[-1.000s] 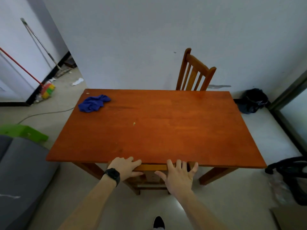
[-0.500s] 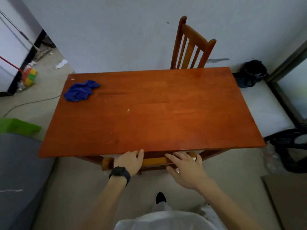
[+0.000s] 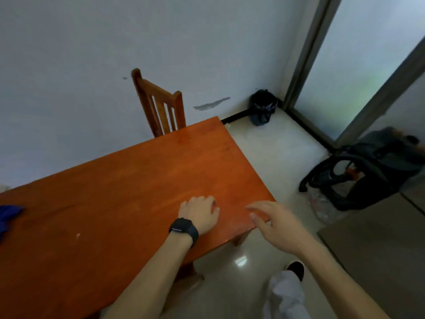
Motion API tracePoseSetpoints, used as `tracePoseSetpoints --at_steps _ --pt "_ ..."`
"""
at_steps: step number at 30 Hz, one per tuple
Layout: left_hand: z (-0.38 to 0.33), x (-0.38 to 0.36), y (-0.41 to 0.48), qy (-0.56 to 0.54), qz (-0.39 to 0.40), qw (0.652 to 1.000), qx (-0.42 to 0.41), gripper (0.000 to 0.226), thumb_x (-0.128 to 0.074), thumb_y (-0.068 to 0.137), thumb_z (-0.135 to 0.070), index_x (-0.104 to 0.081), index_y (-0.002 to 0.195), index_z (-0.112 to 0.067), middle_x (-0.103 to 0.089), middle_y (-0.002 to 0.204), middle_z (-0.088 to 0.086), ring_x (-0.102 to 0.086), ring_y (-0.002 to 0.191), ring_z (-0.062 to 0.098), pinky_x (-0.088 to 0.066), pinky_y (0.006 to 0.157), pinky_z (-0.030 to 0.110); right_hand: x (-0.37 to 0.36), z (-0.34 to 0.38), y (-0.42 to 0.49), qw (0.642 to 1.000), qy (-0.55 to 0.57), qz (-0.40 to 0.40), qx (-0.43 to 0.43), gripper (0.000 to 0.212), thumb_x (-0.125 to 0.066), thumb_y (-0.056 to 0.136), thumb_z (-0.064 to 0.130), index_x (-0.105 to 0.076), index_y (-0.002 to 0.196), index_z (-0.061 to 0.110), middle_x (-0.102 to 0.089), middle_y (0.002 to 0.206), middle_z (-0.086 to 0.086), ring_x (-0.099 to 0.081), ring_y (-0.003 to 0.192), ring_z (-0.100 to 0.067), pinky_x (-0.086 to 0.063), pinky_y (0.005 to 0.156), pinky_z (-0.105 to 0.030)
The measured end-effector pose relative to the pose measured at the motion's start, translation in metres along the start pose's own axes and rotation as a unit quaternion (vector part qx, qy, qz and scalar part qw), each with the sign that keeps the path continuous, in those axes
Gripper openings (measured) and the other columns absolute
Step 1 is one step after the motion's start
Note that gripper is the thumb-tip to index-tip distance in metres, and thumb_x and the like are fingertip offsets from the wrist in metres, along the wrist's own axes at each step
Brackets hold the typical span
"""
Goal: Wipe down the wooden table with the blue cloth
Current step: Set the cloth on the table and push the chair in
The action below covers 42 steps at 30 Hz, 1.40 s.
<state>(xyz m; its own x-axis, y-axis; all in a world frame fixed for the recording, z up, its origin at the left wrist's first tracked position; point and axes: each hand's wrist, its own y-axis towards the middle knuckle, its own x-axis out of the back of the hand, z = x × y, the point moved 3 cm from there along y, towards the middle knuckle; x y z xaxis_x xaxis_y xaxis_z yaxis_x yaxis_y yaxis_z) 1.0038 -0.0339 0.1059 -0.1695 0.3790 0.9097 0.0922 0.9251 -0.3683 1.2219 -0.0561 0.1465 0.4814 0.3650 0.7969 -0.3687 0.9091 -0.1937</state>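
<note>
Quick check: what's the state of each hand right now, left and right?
Left hand: open, fingers loosely curled, resting on the wooden table, holding nothing.
Right hand: open, fingers relaxed, holding nothing.

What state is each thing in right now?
blue cloth: crumpled on the table, untouched, partly out of frame.
table: one small crumb lies on it.
left hand: rests on the table, holding nothing.
right hand: fingers relaxed, at the table's corner, holding nothing.
chair: upright behind the table.
</note>
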Motion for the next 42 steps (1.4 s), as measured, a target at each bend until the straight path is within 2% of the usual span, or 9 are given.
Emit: tracePoseSetpoints --at_steps 2,5,8,12,17,21,29,38,42 --pt "-0.056 0.013 0.050 0.016 -0.014 1.000 -0.021 0.042 -0.035 0.099 -0.052 -0.054 0.130 -0.030 -0.062 0.124 -0.001 -0.055 0.115 0.024 -0.044 0.095 0.042 0.037 -0.055 0.017 0.999 -0.036 -0.031 -0.018 0.034 -0.046 0.101 0.040 -0.058 0.132 0.034 -0.053 0.139 0.013 -0.044 0.129 -0.011 -0.029 0.108 -0.025" --pt "-0.131 0.030 0.112 0.001 -0.069 0.997 -0.025 0.043 -0.036 0.098 -0.057 -0.054 0.130 -0.034 -0.061 0.126 -0.005 -0.053 0.119 0.020 -0.041 0.098 0.039 0.095 -0.137 0.040 0.995 -0.069 -0.072 -0.032 0.034 -0.050 0.099 0.038 -0.059 0.132 0.035 -0.053 0.141 0.008 -0.043 0.131 -0.017 -0.035 0.109 -0.031" --pt "-0.189 0.043 0.153 -0.015 -0.083 0.996 -0.020 0.046 -0.037 0.097 -0.059 -0.050 0.135 -0.037 -0.056 0.135 -0.008 -0.048 0.128 0.017 -0.036 0.104 0.038 0.154 -0.208 0.059 0.992 -0.086 -0.072 -0.049 0.037 -0.050 0.099 0.040 -0.055 0.135 0.037 -0.049 0.143 0.011 -0.040 0.133 -0.017 -0.036 0.111 -0.033" --pt "-0.227 0.065 0.203 -0.040 -0.106 0.993 0.019 0.050 -0.038 0.097 -0.058 -0.042 0.143 -0.039 -0.053 0.140 -0.007 -0.045 0.132 0.018 -0.036 0.107 0.038 0.227 -0.270 0.095 0.990 -0.123 -0.060 -0.044 0.041 -0.047 0.100 0.040 -0.049 0.140 0.037 -0.044 0.148 0.010 -0.034 0.136 -0.017 -0.032 0.111 -0.034" --pt "-0.241 0.086 0.249 -0.059 -0.122 0.988 0.077 0.051 -0.041 0.097 -0.055 -0.039 0.146 -0.039 -0.053 0.140 -0.005 -0.045 0.131 0.020 -0.039 0.106 0.039 0.291 -0.308 0.140 0.990 -0.115 -0.080 -0.029 0.039 -0.051 0.099 0.036 -0.053 0.138 0.032 -0.047 0.146 0.005 -0.036 0.134 -0.019 -0.029 0.112 -0.032" --pt "-0.238 0.098 0.282 -0.069 -0.120 0.984 0.114 0.051 -0.039 0.099 -0.053 -0.037 0.147 -0.038 -0.048 0.146 -0.006 -0.040 0.136 0.019 -0.035 0.109 0.039 0.315 -0.307 0.201 0.992 -0.105 -0.070 0.007 0.041 -0.049 0.100 0.037 -0.051 0.140 0.033 -0.046 0.147 0.006 -0.034 0.136 -0.016 -0.029 0.113 -0.032" --pt "-0.176 0.123 0.358 -0.125 -0.139 0.963 0.193 0.050 -0.042 0.098 -0.049 -0.039 0.147 -0.036 -0.046 0.148 -0.005 -0.037 0.138 0.019 -0.034 0.110 0.040 0.300 -0.251 0.358 0.983 -0.138 0.029 0.115 0.043 -0.040 0.102 0.043 -0.041 0.145 0.039 -0.036 0.153 0.013 -0.024 0.142 -0.011 -0.023 0.115 -0.028" --pt "-0.056 0.176 0.433 -0.201 -0.210 0.899 0.326 0.046 -0.044 0.098 -0.049 -0.044 0.142 -0.036 -0.050 0.144 -0.006 -0.041 0.135 0.018 -0.033 0.110 0.040 0.285 -0.180 0.549 0.953 -0.187 0.114 0.208 0.043 -0.040 0.102 0.045 -0.039 0.145 0.043 -0.034 0.155 0.017 -0.022 0.145 -0.011 -0.017 0.118 -0.027" --pt "-0.012 0.198 0.437 -0.202 -0.234 0.870 0.385 0.047 -0.045 0.097 -0.050 -0.047 0.142 -0.036 -0.051 0.144 -0.006 -0.042 0.135 0.019 -0.037 0.109 0.040 0.268 -0.140 0.618 0.945 -0.160 0.142 0.246 0.043 -0.044 0.101 0.044 -0.042 0.143 0.043 -0.030 0.156 0.017 -0.023 0.145 -0.012 -0.020 0.118 -0.028"
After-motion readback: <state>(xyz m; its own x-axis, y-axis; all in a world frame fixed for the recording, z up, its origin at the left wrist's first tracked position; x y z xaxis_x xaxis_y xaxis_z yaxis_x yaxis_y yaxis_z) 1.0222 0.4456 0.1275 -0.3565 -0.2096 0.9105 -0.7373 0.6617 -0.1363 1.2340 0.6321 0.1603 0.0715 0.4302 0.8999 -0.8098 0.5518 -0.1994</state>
